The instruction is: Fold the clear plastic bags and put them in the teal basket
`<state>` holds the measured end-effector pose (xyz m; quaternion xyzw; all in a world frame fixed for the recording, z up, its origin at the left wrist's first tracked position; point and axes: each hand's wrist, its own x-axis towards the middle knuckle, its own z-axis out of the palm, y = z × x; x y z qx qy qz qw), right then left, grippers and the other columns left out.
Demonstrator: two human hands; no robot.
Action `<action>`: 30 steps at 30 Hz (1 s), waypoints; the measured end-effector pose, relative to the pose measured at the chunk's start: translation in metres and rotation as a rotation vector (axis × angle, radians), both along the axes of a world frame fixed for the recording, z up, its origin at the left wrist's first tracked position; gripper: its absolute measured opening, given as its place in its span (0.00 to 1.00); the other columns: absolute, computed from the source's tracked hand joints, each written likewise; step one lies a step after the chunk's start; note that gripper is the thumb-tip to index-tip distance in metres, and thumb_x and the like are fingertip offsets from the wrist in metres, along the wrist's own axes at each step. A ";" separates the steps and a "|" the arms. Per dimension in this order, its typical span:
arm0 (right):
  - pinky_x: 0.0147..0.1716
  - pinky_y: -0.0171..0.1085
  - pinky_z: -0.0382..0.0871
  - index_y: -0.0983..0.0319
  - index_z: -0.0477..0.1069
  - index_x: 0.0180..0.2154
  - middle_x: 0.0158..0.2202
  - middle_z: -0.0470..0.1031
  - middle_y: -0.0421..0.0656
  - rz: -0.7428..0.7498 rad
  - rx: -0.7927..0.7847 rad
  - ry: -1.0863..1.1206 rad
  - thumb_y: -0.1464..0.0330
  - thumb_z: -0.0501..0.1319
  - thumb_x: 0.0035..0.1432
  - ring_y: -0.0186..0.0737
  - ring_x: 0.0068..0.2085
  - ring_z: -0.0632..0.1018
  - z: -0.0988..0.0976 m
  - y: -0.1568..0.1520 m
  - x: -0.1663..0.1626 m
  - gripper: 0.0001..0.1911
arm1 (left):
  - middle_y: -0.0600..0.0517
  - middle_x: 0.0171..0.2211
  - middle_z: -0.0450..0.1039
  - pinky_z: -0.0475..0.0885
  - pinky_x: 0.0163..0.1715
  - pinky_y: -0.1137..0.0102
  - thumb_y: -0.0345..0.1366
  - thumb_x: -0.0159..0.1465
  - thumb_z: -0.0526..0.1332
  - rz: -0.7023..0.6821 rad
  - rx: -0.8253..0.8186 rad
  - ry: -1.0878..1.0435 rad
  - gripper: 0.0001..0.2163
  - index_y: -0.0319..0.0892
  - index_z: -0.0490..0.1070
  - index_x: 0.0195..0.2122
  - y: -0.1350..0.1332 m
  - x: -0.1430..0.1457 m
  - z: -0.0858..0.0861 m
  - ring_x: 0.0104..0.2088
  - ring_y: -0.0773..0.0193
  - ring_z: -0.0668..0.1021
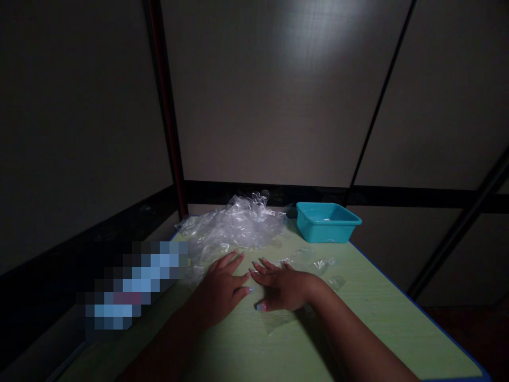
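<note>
My left hand (pixel 223 289) is over the pale green table (pixel 230 353), palm down, its fingers stretched out and spread, with nothing gripped. Close beside it, my right hand (pixel 280 286) rests flat with fingers extended on a thin clear plastic sheet (pixel 274 321), possibly a disposable glove. Parts of this sheet stick out in front of and beyond the hand; its outline is partly hidden. Beyond both hands lies a crumpled heap of clear plastic (pixel 244 225). Finger-like lobes at its top look like disposable plastic gloves.
A turquoise plastic basin (pixel 328 231) stands at the table's far right corner. Behind the table rise grey panels (pixel 270 106) with dark strips. A blurred-out patch (pixel 139 286) covers something along the left edge. Blue edging (pixel 417 302) runs down the table's right side.
</note>
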<state>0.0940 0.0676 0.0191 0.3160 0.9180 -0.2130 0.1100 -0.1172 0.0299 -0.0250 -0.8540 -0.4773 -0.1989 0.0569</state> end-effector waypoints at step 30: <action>0.56 0.61 0.27 0.59 0.20 0.61 0.64 0.27 0.48 -0.073 -0.027 0.049 0.48 0.60 0.45 0.51 0.64 0.38 -0.001 0.000 0.000 0.58 | 0.48 0.61 0.53 0.58 0.53 0.51 0.42 0.59 0.60 -0.036 -0.048 -0.004 0.21 0.55 0.64 0.54 0.004 -0.007 -0.010 0.59 0.46 0.56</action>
